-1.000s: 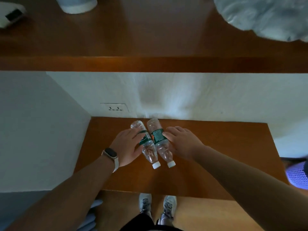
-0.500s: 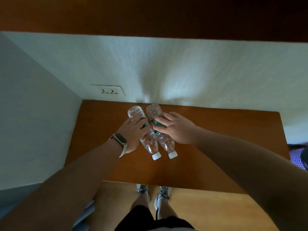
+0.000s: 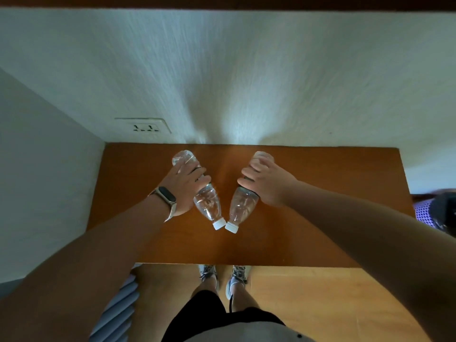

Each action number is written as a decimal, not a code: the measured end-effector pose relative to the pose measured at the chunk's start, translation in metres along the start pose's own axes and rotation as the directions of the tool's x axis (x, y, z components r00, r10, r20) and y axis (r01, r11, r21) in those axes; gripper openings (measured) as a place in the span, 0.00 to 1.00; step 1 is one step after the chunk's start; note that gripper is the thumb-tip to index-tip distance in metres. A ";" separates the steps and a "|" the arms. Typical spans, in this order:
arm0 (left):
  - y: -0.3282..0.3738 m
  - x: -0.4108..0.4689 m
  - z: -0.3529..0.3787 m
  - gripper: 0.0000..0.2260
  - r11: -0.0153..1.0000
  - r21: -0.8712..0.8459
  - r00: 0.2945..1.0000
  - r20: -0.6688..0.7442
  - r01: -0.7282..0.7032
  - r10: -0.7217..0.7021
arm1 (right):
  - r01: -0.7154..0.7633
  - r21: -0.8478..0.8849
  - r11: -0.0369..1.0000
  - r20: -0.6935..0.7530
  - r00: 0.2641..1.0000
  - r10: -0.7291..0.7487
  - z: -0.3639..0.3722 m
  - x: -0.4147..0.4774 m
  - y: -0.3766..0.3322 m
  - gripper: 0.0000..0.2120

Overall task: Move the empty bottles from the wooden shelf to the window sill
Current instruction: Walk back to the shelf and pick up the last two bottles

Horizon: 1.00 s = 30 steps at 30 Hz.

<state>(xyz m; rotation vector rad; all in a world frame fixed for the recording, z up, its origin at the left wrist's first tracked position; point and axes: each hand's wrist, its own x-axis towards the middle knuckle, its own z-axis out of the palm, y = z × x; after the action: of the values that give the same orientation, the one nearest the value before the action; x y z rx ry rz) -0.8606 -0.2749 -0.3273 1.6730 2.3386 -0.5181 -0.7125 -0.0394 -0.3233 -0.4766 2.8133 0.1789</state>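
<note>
Two clear empty plastic bottles with white caps are above the brown wooden shelf (image 3: 320, 206). My left hand (image 3: 183, 186) is wrapped around the middle of the left bottle (image 3: 207, 206). My right hand (image 3: 266, 183) grips the right bottle (image 3: 240, 208) around its label. Both bottles tilt with their caps pointing toward me, and the two caps nearly touch. Their bases have spread apart toward the wall. I cannot tell whether the bottles still touch the shelf.
A white wall with a power socket (image 3: 145, 127) rises behind the shelf, and a grey wall closes the left side. A dark wooden ledge (image 3: 222, 2) runs along the top edge. Below are the wooden floor, my shoes and a purple patterned object (image 3: 427, 213) at right.
Both hands went from reaching the bottles to closing around them. The bottles' bases have swung apart while their caps stay close. The view has tilted down, so the upper shelf has left the frame.
</note>
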 end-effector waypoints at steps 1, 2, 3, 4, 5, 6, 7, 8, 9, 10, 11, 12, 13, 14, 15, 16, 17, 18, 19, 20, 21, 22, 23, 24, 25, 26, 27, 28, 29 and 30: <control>-0.001 -0.001 0.000 0.30 1.000 0.007 1.000 0.008 -0.003 0.003 | -0.013 0.002 1.000 0.022 1.000 0.013 0.002 -0.004 0.000 0.23; -0.002 -0.002 -0.001 0.31 1.000 0.016 1.000 0.015 0.000 0.000 | -0.025 0.007 1.000 0.045 0.999 0.025 0.003 -0.007 -0.001 0.25; -0.003 -0.003 -0.001 0.31 1.000 0.026 1.000 0.017 0.005 -0.005 | -0.039 0.009 0.999 0.073 0.997 0.038 0.003 -0.011 -0.001 0.28; -0.005 -0.005 0.000 0.31 1.000 0.026 1.000 0.016 0.010 -0.010 | -0.057 0.006 0.998 0.091 0.994 0.056 0.003 -0.016 -0.001 0.29; -0.006 -0.006 0.002 0.30 1.000 0.013 1.000 0.018 0.016 -0.016 | -0.082 0.000 0.997 0.099 0.992 0.081 0.003 -0.022 -0.002 0.31; -0.008 -0.008 0.004 0.30 1.000 -0.008 0.999 0.025 0.025 -0.025 | -0.112 0.000 0.994 0.101 0.989 0.111 0.003 -0.027 -0.002 0.31; -0.009 -0.009 0.006 0.30 0.998 -0.037 0.998 0.039 0.041 -0.039 | -0.145 0.009 0.989 0.107 0.984 0.144 0.003 -0.033 -0.003 0.32; -0.010 -0.010 0.008 0.30 0.995 -0.072 0.997 0.056 0.062 -0.058 | -0.186 0.030 0.982 0.119 0.976 0.181 0.004 -0.039 -0.003 0.33; -0.011 -0.012 0.010 0.30 0.990 -0.111 0.994 0.071 0.088 -0.080 | -0.233 0.065 0.970 0.131 0.966 0.223 0.004 -0.045 -0.003 0.34; -0.011 -0.014 0.010 0.30 0.982 -0.150 0.991 0.084 0.114 -0.102 | -0.287 0.114 0.951 0.140 0.952 0.270 0.005 -0.051 -0.004 0.34; -0.010 -0.016 0.010 0.29 0.974 -0.185 0.989 0.096 0.132 -0.116 | -0.340 0.167 0.926 0.150 0.937 0.317 0.005 -0.057 -0.005 0.34; -0.008 -0.018 0.010 0.29 0.966 -0.212 0.987 0.098 0.146 -0.128 | -0.389 0.217 0.895 0.156 0.919 0.362 0.005 -0.063 -0.006 0.34; -0.007 -0.020 0.010 0.28 0.958 -0.235 0.984 0.101 0.163 -0.143 | -0.434 0.259 0.863 0.164 0.900 0.403 0.004 -0.068 -0.009 0.35; -0.006 -0.022 0.010 0.28 0.948 -0.257 0.981 0.107 0.186 -0.163 | -0.475 0.296 0.829 0.167 0.880 0.444 0.003 -0.073 -0.012 0.35; -0.005 -0.025 0.010 0.27 0.937 -0.282 0.977 0.115 0.207 -0.181 | -0.514 0.333 0.790 0.176 0.857 0.484 0.002 -0.078 -0.015 0.36; -0.005 -0.028 0.011 0.26 0.922 -0.314 0.973 0.120 0.226 -0.198 | -0.550 0.372 0.748 0.181 0.833 0.522 0.000 -0.082 -0.018 0.37; -0.004 -0.031 0.012 0.25 0.902 -0.355 0.969 0.128 0.245 -0.213 | -0.582 0.412 0.701 0.187 0.807 0.560 -0.002 -0.085 -0.022 0.37; -0.004 -0.034 0.014 0.23 0.879 -0.397 0.964 0.139 0.265 -0.228 | -0.608 0.454 0.651 0.190 0.780 0.596 -0.004 -0.088 -0.025 0.37; -0.003 -0.037 0.014 0.23 0.857 -0.433 0.960 0.148 0.279 -0.238 | -0.630 0.495 0.599 0.193 0.752 0.631 -0.006 -0.091 -0.029 0.36; -0.001 -0.039 0.013 0.22 0.835 -0.468 0.957 0.152 0.290 -0.247 | -0.644 0.533 0.550 0.201 0.727 0.657 -0.008 -0.093 -0.033 0.36; 0.001 -0.041 0.014 0.22 0.810 -0.504 0.954 0.155 0.301 -0.258 | -0.653 0.563 0.507 0.210 0.706 0.676 -0.009 -0.095 -0.037 0.36; 0.003 -0.044 0.012 0.22 0.776 -0.550 0.951 0.153 0.309 -0.270 | -0.661 0.589 0.465 0.219 0.685 0.695 -0.010 -0.096 -0.042 0.35; 0.005 -0.046 0.011 0.21 0.730 -0.607 0.947 0.152 0.316 -0.283 | -0.666 0.616 0.421 0.228 0.662 0.714 -0.012 -0.097 -0.047 0.35; 0.007 -0.049 0.009 0.20 0.678 -0.665 0.944 0.146 0.314 -0.295 | -0.666 0.647 0.371 0.235 0.638 0.734 -0.014 -0.098 -0.052 0.34; 0.008 -0.050 0.006 0.18 0.622 -0.718 0.941 0.145 0.312 -0.304 | -0.658 0.681 0.320 0.239 0.613 0.753 -0.016 -0.098 -0.057 0.34; 0.010 -0.052 0.003 0.17 0.560 -0.768 0.938 0.151 0.309 -0.311 | -0.645 0.714 0.273 0.238 0.590 0.771 -0.018 -0.098 -0.062 0.33; 0.011 -0.054 -0.001 0.16 0.493 -0.814 0.934 0.160 0.307 -0.319 | -0.628 0.743 0.230 0.238 0.570 0.786 -0.020 -0.097 -0.067 0.32; 0.012 -0.056 -0.004 0.17 0.422 -0.855 0.929 0.165 0.302 -0.330 | -0.609 0.770 0.190 0.241 0.553 0.798 -0.023 -0.096 -0.071 0.33; 0.011 -0.057 -0.007 0.18 0.354 -0.887 0.922 0.171 0.298 -0.348 | -0.590 0.793 0.152 0.246 0.538 0.806 -0.025 -0.095 -0.076 0.33; 0.011 -0.059 -0.010 0.19 0.293 -0.912 0.916 0.172 0.287 -0.363 | -0.570 0.814 0.116 0.249 0.522 0.816 -0.028 -0.094 -0.080 0.33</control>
<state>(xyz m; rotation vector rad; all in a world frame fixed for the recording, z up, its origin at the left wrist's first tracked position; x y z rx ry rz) -0.8303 -0.3186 -0.2981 0.6259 2.2261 0.7797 -0.6078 -0.0907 -0.2746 1.2233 2.6045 -1.1351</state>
